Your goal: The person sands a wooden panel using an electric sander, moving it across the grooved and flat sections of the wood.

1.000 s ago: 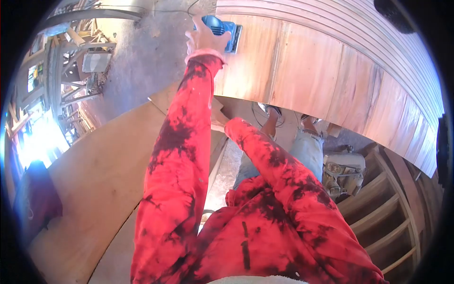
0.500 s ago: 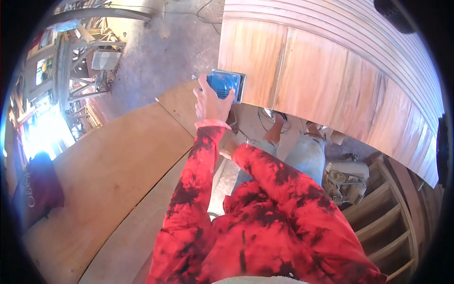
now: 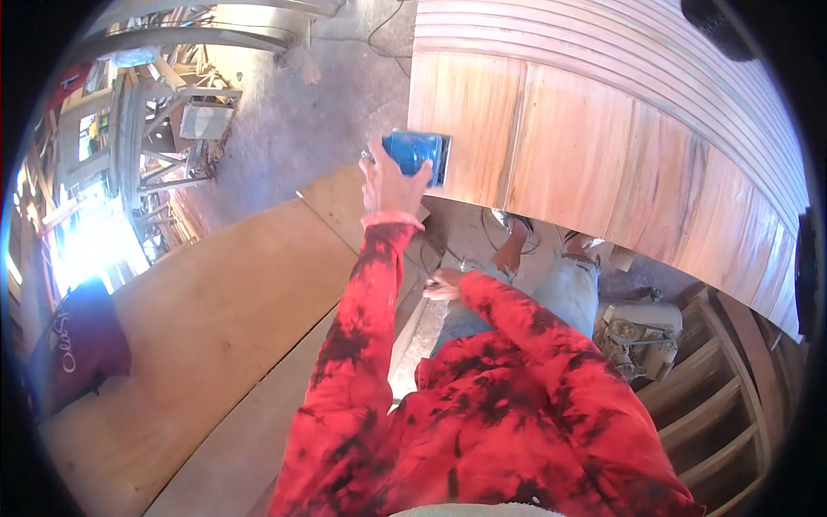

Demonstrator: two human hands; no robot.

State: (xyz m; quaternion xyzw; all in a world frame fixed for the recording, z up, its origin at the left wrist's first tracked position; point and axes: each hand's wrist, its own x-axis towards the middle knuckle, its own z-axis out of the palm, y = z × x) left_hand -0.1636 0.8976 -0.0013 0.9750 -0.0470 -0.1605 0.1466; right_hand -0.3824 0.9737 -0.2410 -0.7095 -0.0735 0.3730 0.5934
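My left hand [image 3: 392,185] is wrapped around a blue electric sander [image 3: 412,153], fingers over its body and thumb on the near side. The sander's pad edge meets the left end of a wooden panel [image 3: 568,138], close to its near corner. Lower down, my right hand [image 3: 444,284] is held in front of my body with its fingers curled. A thin cord [image 3: 424,250] runs near that hand; whether the fingers grip it cannot be made out.
A large plywood sheet [image 3: 207,345] lies at the left, with a dark red cloth item [image 3: 82,340] on it. A dusty machine [image 3: 637,336] and a slatted wooden frame [image 3: 702,414] stand at the right. Another cord [image 3: 379,39] crosses the floor. Scrap wood [image 3: 177,69] is piled far left.
The view has shifted slightly. My right hand has moved out from beside the left forearm, lower and to the right. The sander remains at the panel's end in my left hand.
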